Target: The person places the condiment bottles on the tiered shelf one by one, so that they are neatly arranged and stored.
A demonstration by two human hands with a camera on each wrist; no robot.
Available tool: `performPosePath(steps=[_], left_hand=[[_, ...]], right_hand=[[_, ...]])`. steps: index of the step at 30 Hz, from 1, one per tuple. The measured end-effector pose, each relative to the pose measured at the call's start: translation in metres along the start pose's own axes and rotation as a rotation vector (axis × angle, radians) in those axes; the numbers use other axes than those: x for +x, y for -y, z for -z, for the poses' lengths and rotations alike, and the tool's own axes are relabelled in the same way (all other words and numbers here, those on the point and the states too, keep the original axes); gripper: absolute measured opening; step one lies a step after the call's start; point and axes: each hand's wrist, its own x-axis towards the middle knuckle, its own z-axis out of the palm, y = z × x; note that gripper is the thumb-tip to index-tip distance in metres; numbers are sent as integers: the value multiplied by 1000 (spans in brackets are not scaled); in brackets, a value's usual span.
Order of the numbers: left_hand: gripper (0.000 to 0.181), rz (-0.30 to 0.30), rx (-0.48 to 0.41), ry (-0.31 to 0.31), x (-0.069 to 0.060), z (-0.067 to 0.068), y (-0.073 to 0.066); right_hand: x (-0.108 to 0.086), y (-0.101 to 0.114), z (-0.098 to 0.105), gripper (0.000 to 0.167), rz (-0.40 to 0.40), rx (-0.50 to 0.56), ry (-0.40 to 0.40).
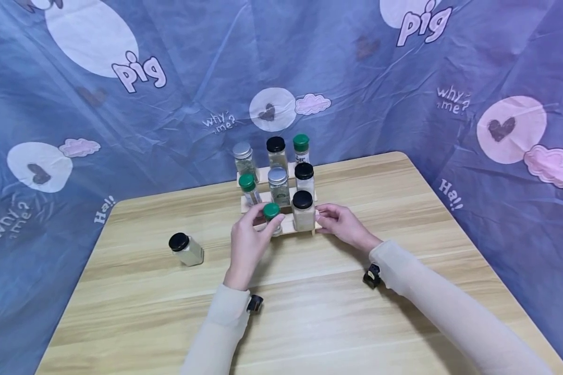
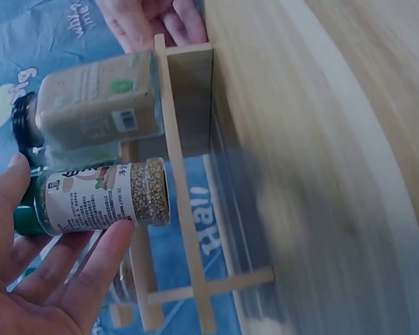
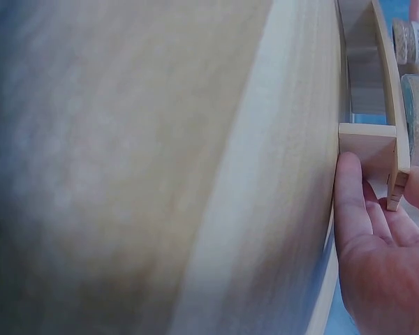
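My left hand (image 1: 249, 243) holds a green-capped spice jar (image 2: 98, 197) over the front tier of a wooden spice rack (image 1: 288, 225). The jar has a white printed label and small tan grains inside. Its base sits close to the front rail; whether it touches the tier I cannot tell. A black-capped square jar (image 1: 303, 212) stands just right of it on the same tier. My right hand (image 1: 341, 225) grips the rack's right end, thumb above the board and fingers against the side support (image 3: 366, 150).
The middle tier bears another green-capped jar (image 1: 248, 188), a silver-capped jar (image 1: 279, 185) and a black-capped jar (image 1: 304, 178). More jars line the back tier. A black-capped jar (image 1: 187, 250) stands apart on the table (image 1: 136, 307), left of the rack. Patterned blue cloth (image 1: 183, 125) hangs behind.
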Motion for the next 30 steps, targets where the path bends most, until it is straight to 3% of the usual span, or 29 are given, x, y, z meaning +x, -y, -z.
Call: performPosePath(steps=[12,20,24,30], left_hand=[[43,17,-13,-19,3,-11,-2],[56,62,6,9,1,-11,1],[59,75,6,8,-3,1,5],[58,71,-30,-67,-8,38,9]], right_hand=[[2,1,-2,39,17,-10,11],[3,-3,-5,38,14,6,8],[4,-3,-4,39,11,0,8],[3,-3,-1,41,-15,-14,-9]])
